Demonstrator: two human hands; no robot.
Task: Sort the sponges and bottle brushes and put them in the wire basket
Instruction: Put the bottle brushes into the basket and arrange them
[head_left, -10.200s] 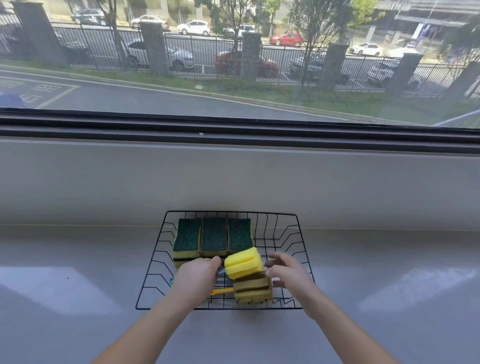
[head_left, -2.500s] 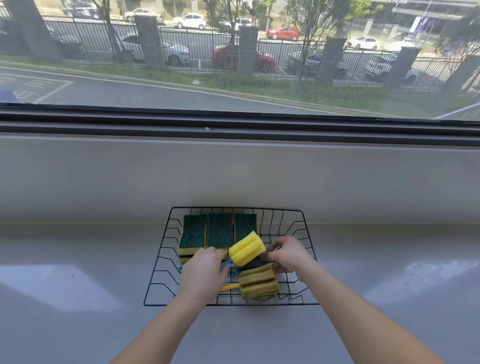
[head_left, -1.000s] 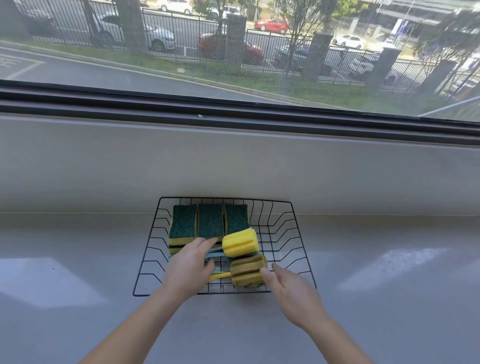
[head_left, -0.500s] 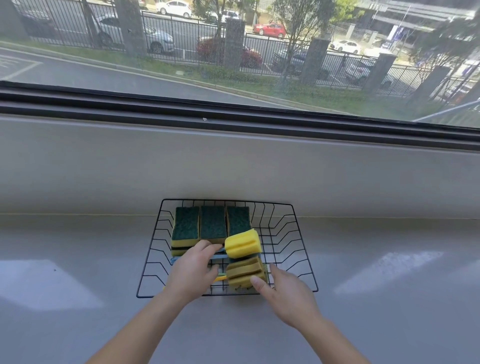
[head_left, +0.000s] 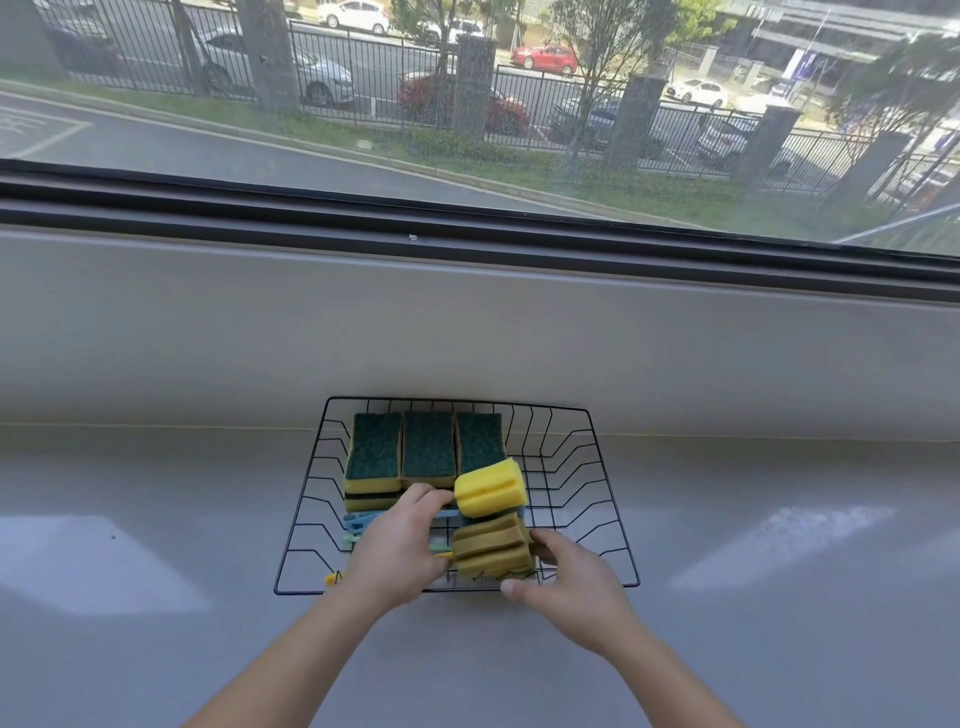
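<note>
A black wire basket (head_left: 597, 493) sits on the grey sill. Green-topped yellow sponges (head_left: 427, 451) lie side by side along its back, stacked at the left. In front lie bottle brushes: one with a bright yellow foam head (head_left: 491, 488) and one with an olive-brown foam head (head_left: 492, 546), their blue and yellow handles running left. My left hand (head_left: 397, 551) rests over the handles, fingers closed on them beside the yellow head. My right hand (head_left: 571, 587) touches the right end of the brown head, fingers curled against it at the basket's front edge.
The basket stands against a low grey wall (head_left: 467, 332) below a window with a dark frame (head_left: 467, 234). The grey sill surface (head_left: 156, 519) stretches out on both sides of the basket and in front of it.
My right hand has moved from the front of the brown brush head round to its right end. My left hand has stayed on the handles. The view has shifted slightly.
</note>
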